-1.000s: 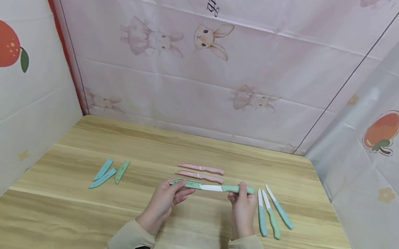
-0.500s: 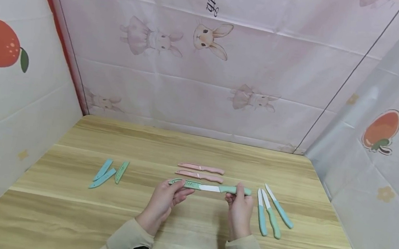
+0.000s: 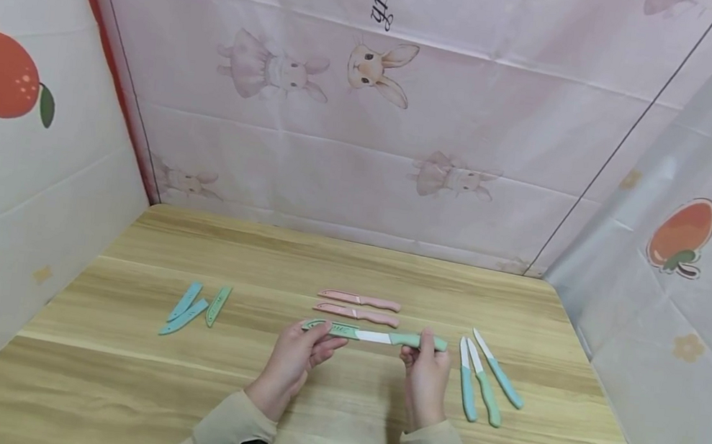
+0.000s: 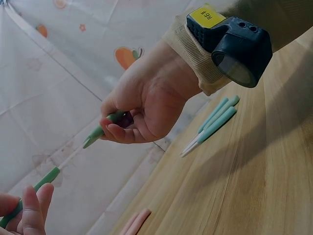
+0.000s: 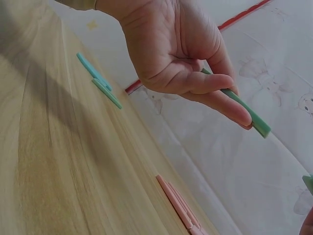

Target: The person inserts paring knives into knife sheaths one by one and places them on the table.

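In the head view, my left hand point(image 3: 290, 363) pinches a green blade sheath point(image 3: 347, 332), thumb on top. My right hand point(image 3: 426, 385) grips the green handle point(image 3: 407, 339) of a paring knife, whose white blade point(image 3: 373, 337) points left, its front part hidden inside the sheath. Both are held up above the table, as the left wrist view also shows, with bare blade point(image 4: 72, 156) between sheath and handle. From the right wrist view, the left hand's fingers point(image 5: 215, 103) lie along the sheath. Just beyond the hands lie two pink sheathed knives point(image 3: 378, 318).
To the right on the wooden table point(image 3: 86, 367) lie three unsheathed knives, two blue point(image 3: 468, 393) and one green point(image 3: 489, 399). Two blue sheaths point(image 3: 184, 318) and a green sheath point(image 3: 218, 307) lie at the left. Printed cloth walls point(image 3: 309, 174) enclose the table's back and sides.
My right hand has shifted slightly left with the knife, and a little less of the blade shows outside the sheath. The left hand stays nearly in place.
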The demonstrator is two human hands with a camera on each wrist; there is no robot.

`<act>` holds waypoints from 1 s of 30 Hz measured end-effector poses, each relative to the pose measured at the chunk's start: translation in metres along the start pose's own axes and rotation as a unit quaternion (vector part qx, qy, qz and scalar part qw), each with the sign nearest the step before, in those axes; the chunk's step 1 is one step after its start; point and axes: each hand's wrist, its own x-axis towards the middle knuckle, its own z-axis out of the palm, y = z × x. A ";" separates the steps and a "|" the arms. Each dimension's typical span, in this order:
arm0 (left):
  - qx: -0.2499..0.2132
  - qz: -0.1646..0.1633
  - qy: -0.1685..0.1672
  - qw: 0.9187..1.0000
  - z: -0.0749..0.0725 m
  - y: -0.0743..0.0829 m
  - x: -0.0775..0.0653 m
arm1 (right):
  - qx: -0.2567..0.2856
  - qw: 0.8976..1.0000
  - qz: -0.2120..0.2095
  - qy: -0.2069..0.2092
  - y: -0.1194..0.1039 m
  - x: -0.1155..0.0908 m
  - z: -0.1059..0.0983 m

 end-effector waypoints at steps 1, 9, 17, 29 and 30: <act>0.000 -0.001 0.001 1.000 0.000 0.000 0.000 | 0.000 1.000 0.001 0.001 0.000 0.000 0.000; 0.004 -0.003 0.008 1.000 0.002 0.000 0.002 | 0.007 1.000 0.003 0.003 0.000 -0.001 0.004; -0.008 -0.010 0.012 1.000 0.001 0.000 -0.001 | 0.006 1.000 0.016 -0.001 0.001 -0.003 0.006; -0.012 0.004 0.001 1.000 0.002 -0.003 -0.002 | 0.010 1.000 0.021 0.001 0.004 -0.005 0.004; -0.013 0.005 0.001 1.000 0.002 -0.003 -0.002 | 0.011 1.000 0.022 0.001 0.005 -0.005 0.004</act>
